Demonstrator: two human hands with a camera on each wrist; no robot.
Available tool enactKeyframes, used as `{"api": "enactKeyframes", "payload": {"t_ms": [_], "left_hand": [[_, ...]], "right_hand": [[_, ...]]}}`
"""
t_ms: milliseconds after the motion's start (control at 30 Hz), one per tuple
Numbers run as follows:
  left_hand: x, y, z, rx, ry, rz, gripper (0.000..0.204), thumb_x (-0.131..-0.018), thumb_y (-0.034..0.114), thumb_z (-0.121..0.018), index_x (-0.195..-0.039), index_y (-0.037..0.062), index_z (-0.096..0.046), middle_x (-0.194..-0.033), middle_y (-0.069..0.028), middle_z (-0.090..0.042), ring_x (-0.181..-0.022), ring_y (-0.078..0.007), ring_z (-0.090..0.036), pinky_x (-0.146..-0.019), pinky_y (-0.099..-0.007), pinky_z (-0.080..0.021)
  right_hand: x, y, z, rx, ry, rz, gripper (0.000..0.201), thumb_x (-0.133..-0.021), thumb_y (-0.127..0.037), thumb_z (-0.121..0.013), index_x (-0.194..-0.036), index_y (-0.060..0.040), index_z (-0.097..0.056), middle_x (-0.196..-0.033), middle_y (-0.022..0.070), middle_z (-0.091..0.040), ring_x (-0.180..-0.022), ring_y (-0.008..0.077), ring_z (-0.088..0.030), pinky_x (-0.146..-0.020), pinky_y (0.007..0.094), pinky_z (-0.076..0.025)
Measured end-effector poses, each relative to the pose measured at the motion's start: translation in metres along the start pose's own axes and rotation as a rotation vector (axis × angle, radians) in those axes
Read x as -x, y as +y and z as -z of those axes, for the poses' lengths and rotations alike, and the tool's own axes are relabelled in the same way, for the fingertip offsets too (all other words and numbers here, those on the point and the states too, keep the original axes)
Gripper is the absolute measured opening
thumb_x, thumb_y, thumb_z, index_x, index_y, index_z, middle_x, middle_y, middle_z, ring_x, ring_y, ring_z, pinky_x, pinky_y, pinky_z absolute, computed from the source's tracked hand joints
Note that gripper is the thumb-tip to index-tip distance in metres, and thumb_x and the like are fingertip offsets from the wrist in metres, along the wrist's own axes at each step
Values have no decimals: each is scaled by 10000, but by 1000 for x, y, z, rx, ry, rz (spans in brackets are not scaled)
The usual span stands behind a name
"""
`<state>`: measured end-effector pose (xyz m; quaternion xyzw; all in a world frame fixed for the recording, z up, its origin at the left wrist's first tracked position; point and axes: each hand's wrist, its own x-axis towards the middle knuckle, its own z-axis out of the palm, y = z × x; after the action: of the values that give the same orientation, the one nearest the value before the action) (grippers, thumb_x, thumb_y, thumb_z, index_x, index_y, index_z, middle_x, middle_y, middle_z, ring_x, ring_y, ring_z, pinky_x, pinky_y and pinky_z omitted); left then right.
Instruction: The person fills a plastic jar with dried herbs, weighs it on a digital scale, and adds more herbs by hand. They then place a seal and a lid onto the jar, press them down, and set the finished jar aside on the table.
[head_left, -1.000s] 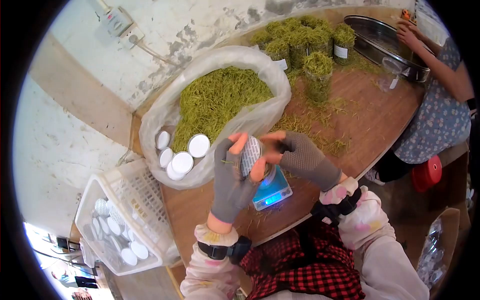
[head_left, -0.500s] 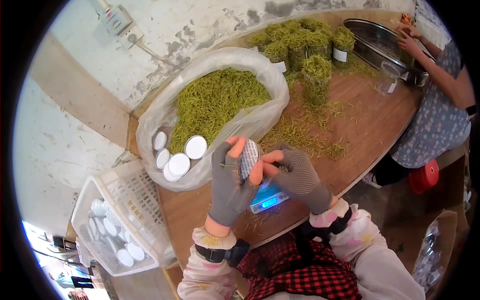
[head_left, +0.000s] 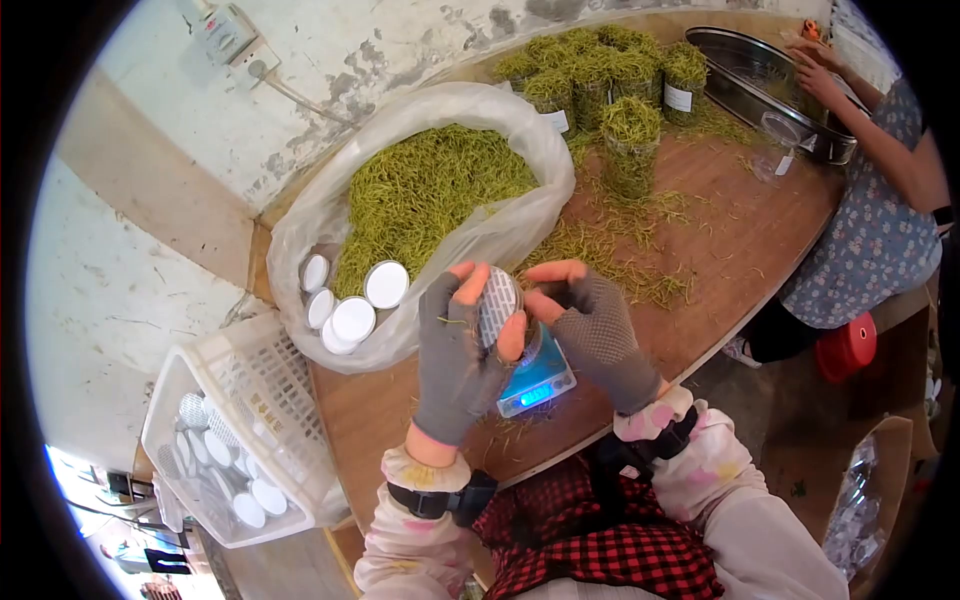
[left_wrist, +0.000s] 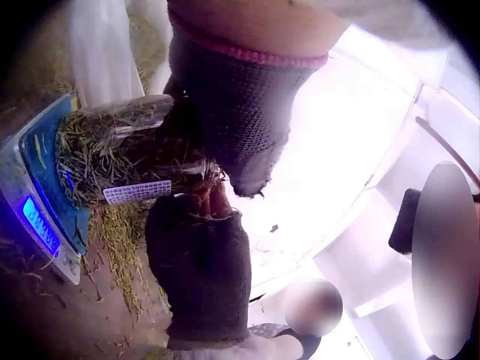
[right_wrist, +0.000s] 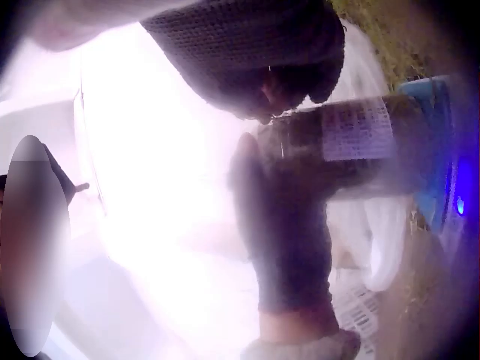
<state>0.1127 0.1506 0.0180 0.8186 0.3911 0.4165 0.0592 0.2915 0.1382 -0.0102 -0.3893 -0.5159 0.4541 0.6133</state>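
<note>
In grey fingerless gloves, both hands are at the top of a clear jar (left_wrist: 112, 142) filled with dried green strands, which stands on a blue digital scale (head_left: 540, 380). My left hand (head_left: 450, 350) curls its fingers and thumb round the jar's top, beside a round patterned silvery disc (head_left: 497, 308). At the jar's rim from the other side, my right hand (head_left: 592, 335) has its fingers and thumb bent; whether it pinches anything there is hidden. A printed label (left_wrist: 137, 193) shows on the jar's side in the left wrist view.
An open plastic bag (head_left: 555, 175) of green strands, with white lids (head_left: 386, 285), lies behind the left hand. Filled jars (head_left: 630, 150) stand at the back. A crate (head_left: 320, 440) of lids is at left. Another person (head_left: 860, 200) works at a round metal tray (head_left: 730, 60) at right.
The right hand's fingers have shifted and bent at the jar's top, and its forearm has come slightly left. The left hand keeps its grip. The whole view has shifted slightly.
</note>
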Motion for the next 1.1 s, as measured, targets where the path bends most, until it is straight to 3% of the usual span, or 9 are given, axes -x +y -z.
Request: {"api": "enactKeyframes", "payload": {"t_ms": [100, 300, 367, 567, 700, 800, 867, 967, 1100], "left_hand": [[2, 0, 1, -15, -7, 6, 546, -982, 325, -679, -1408, 11, -550, -1362, -233, -536, -1209, -384, -567, -1035, -473, -469], [1, 3, -1, 16, -1, 30, 548, -978, 319, -681, -1415, 16, -548, -1373, -233, -529, -1209, -381, -566, -1026, -470, -474], [2, 2, -1, 41, 3, 44, 550, -978, 320, -683, -1417, 18, -547, -1375, -233, -528, -1209, -381, -566, -1023, -470, -475], [2, 2, 1, 16, -31, 24, 634, -954, 331, -719, -1455, 9, -505, -1375, -273, -517, -1236, -438, -542, -1054, -507, -453], [2, 0, 0, -5, -22, 1, 603, -977, 358, -694, -1450, 29, -515, -1390, -247, -515, -1226, -391, -560, -1042, -478, -465], [1, 0, 2, 6, -45, -25, 700, -922, 361, -756, -1473, 26, -484, -1400, -268, -502, -1231, -426, -556, -1038, -497, -469], [-1, 0, 3, -2, -63, -57, 774, -875, 350, -809, -1485, 20, -465, -1404, -285, -493, -1230, -456, -553, -1028, -514, -477], [-1, 3, 3, -48, -92, -48, 864, -801, 304, -872, -1506, 49, -442, -1407, -282, -488, -1221, -465, -558, -1007, -515, -492], [1, -1, 1, -71, -67, -48, 902, -737, 216, -910, -1498, 70, -449, -1378, -246, -510, -1205, -431, -579, -1004, -486, -501]], "right_hand": [[7, 5, -4, -141, 181, -155, 328, -929, -142, -766, -1215, -30, -652, -984, 14, -674, -892, 104, -630, -813, 283, -542], [25, 11, 7, 213, -40, 94, 445, -882, -132, -820, -1271, -47, -622, -1023, 26, -657, -896, 112, -632, -818, 279, -541], [26, 10, 2, 1, 22, -16, 337, -895, -123, -808, -1190, -45, -664, -986, 40, -669, -855, 124, -639, -791, 291, -538], [14, 0, 3, 106, 68, 51, 112, -932, -116, -766, -988, -31, -720, -897, 53, -687, -843, 128, -663, -738, 303, -532], [4, 3, 0, 111, 85, 47, 112, -947, -113, -749, -1014, -26, -728, -936, 61, -702, -861, 122, -670, -744, 292, -533], [8, 5, -3, 31, 44, -7, 166, -968, -113, -722, -1101, -13, -721, -972, 64, -718, -853, 131, -673, -764, 297, -547], [13, 0, -7, -227, 105, -173, 297, -997, -91, -666, -1282, -10, -644, -1070, 79, -715, -928, 139, -671, -844, 301, -556], [21, -5, -2, -539, 135, -231, 418, -1013, -58, -613, -1421, -26, -527, -1162, 81, -670, -1032, 143, -645, -938, 310, -539], [28, -1, 1, -570, 133, -237, 450, -1016, -41, -593, -1452, -28, -483, -1219, 78, -620, -1104, 135, -611, -1000, 310, -510]]}}
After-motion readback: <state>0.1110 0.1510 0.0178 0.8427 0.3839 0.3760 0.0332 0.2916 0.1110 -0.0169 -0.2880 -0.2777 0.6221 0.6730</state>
